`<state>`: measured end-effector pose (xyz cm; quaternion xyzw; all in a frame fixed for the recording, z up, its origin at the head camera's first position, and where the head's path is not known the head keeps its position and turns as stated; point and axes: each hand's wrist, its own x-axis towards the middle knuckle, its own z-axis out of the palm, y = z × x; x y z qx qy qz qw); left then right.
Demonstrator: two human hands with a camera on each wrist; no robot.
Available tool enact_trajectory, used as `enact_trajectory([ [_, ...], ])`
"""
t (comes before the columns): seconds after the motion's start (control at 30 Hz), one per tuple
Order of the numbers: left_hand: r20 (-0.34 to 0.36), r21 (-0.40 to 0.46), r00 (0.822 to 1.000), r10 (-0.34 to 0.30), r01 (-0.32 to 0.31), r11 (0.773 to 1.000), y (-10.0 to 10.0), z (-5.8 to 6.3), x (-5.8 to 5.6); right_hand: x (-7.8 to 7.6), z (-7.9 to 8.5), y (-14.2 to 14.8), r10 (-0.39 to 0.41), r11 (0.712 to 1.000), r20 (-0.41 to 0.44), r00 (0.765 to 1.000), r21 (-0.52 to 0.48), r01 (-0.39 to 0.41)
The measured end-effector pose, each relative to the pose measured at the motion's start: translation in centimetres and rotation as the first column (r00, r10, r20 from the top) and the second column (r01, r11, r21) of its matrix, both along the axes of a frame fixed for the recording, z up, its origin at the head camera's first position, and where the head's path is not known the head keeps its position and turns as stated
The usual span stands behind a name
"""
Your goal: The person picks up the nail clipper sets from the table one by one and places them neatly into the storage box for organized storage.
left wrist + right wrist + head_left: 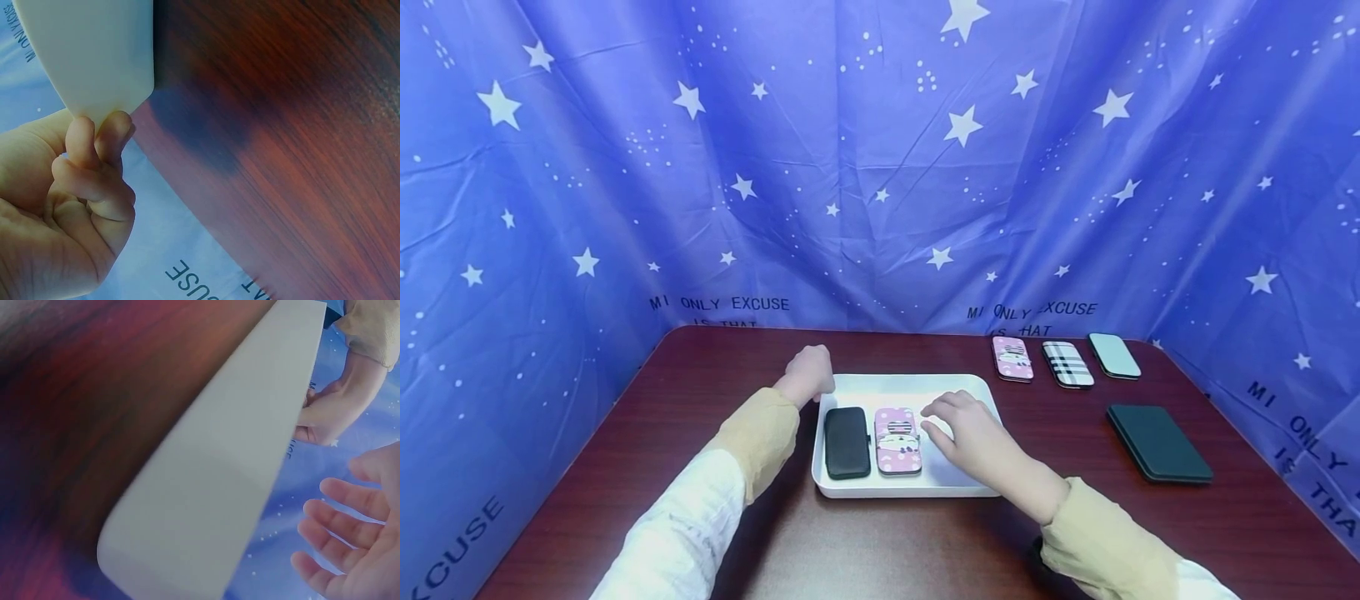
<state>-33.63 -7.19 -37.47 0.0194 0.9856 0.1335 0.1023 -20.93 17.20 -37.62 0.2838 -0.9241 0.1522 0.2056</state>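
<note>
A white tray lies on the table with a slim black case at its left and a pink patterned case beside it. My left hand is at the tray's far left corner. In the left wrist view, the fingers of the left hand are curled and pinch the corner of the tray. Over the right half of the tray hovers my right hand, close to the pink case. The right wrist view shows that hand with fingers spread and nothing in them, beside the tray wall.
At the table's back right stand out another pink patterned case, a plaid case and a pale mint case. Nearer lies a larger dark green flat case. A blue starry curtain hangs behind the brown table.
</note>
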Motion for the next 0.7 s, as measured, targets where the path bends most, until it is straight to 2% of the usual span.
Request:
enact_trajectory([
  [0.47, -0.032, 0.003, 0.999, -0.009, 0.009, 1.0, 0.0, 0.3, 0.6, 0.4, 1.6, 3.0, -0.07, 0.997, -0.062, 0.996, 0.031, 0.072],
  [0.7, -0.037, -0.006, 0.999, -0.014, 0.014, 1.0, 0.0, 0.3, 0.6, 0.4, 1.8, 4.4, -0.117, 0.992, -0.045, 0.992, 0.047, 0.119],
])
